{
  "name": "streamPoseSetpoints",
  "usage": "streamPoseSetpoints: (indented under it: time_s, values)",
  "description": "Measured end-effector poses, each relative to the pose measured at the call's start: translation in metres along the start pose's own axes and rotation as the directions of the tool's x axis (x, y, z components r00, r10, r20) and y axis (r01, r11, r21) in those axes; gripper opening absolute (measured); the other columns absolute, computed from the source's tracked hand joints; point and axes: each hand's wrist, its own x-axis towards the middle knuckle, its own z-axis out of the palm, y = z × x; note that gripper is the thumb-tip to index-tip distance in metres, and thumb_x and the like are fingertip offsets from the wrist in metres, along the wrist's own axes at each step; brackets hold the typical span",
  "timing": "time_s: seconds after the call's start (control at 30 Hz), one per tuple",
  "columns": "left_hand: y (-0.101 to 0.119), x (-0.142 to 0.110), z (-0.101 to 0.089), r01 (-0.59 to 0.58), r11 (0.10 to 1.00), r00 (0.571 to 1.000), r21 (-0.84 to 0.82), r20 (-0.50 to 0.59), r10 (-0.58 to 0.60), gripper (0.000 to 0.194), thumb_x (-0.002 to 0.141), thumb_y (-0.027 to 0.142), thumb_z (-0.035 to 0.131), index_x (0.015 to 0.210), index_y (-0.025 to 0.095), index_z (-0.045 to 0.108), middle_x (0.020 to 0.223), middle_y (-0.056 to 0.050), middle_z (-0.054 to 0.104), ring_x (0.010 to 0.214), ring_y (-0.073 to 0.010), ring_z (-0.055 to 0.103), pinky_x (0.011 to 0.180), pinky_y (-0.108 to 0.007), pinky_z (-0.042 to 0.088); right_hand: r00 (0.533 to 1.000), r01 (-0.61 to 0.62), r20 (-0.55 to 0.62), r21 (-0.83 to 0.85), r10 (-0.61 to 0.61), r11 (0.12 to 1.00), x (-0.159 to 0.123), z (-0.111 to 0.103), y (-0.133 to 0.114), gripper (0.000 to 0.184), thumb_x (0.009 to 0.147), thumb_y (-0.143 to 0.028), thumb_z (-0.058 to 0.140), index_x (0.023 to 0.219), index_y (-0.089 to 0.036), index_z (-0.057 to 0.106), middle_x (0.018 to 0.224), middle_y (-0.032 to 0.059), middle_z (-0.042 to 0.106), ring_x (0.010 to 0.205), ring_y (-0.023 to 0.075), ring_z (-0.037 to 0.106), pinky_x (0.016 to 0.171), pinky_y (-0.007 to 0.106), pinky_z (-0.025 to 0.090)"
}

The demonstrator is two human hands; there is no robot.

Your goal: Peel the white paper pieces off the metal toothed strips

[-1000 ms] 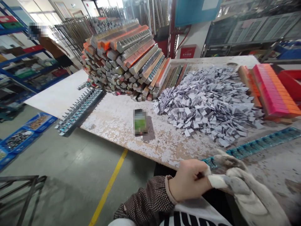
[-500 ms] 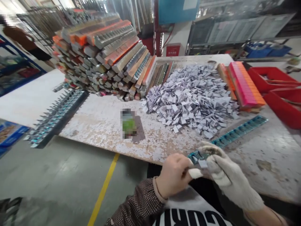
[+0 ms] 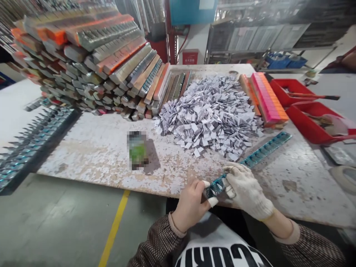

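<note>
A narrow teal, glittery slotted strip (image 3: 265, 150) lies slantwise across the table's front, its near end at the edge. My left hand (image 3: 191, 204), bare but for white covers on thumb and forefinger, pinches that near end. Over the strip just beyond it, my right hand (image 3: 246, 189) in a white knitted glove has its fingers curled and closed on it; its fingertips are partly hidden. Small white pointed pieces stick up from the strip between the hands. Behind lies a large heap of small white folded pieces (image 3: 208, 115).
Stacked long bars (image 3: 91, 70) fill the back left. Spiked strips (image 3: 36, 137) lie at the left edge. Pink and orange blocks (image 3: 267, 98) and red bins (image 3: 319, 122) stand at right. A blurred green item (image 3: 137, 152) sits mid-table.
The view has swung, so the table's things appear further left. My left hand has opened out from a curled pose to pinch the strip's end. My right hand has moved in against the strip.
</note>
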Motion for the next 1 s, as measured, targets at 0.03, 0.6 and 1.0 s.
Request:
streamPoseSetpoints:
  time_s: [0.03, 0.6, 1.0]
  values:
    - [0.0, 0.003, -0.006, 0.006, 1.0, 0.999, -0.027, 0.039, -0.005, 0.035, 0.089, 0.037, 0.08, 0.114, 0.02, 0.063, 0.109, -0.006, 0.07, 0.102, -0.026, 0.068, 0.087, -0.037, 0.056, 1.0, 0.008, -0.004, 0.012, -0.008, 1.0, -0.001, 0.002, 0.001, 0.009, 0.093, -0.019, 0.059, 0.085, -0.019, 0.063, 0.114, 0.0163, 0.067, 0.123, 0.0361, 0.061, 0.105, 0.057, 0.051]
    - [-0.032, 0.119, -0.034, 0.206, 0.96, 0.978, 0.191, -0.081, -0.194, 0.03, 0.091, 0.004, 0.054, 0.119, 0.016, 0.056, 0.124, -0.015, 0.065, 0.113, -0.0281, 0.065, 0.1, -0.041, 0.05, 0.989, -0.045, -0.124, 0.302, 0.086, 0.952, 0.001, -0.01, -0.005, 0.014, 0.098, -0.022, 0.062, 0.087, -0.024, 0.055, 0.108, 0.0105, 0.066, 0.118, 0.0279, 0.064, 0.096, 0.045, 0.059]
    - [0.029, 0.041, -0.033, 0.048, 0.739, 0.999, -0.672, 0.039, -0.03, 0.029, 0.086, 0.033, 0.077, 0.104, 0.016, 0.062, 0.088, -0.001, 0.062, 0.076, -0.0124, 0.057, 0.073, -0.024, 0.048, 0.975, -0.147, -0.052, 0.587, 0.218, 0.796, 0.038, -0.01, -0.022, 0.027, 0.107, -0.038, 0.042, 0.116, -0.027, 0.065, 0.102, 0.0086, 0.072, 0.086, 0.0239, 0.074, 0.071, 0.035, 0.064]
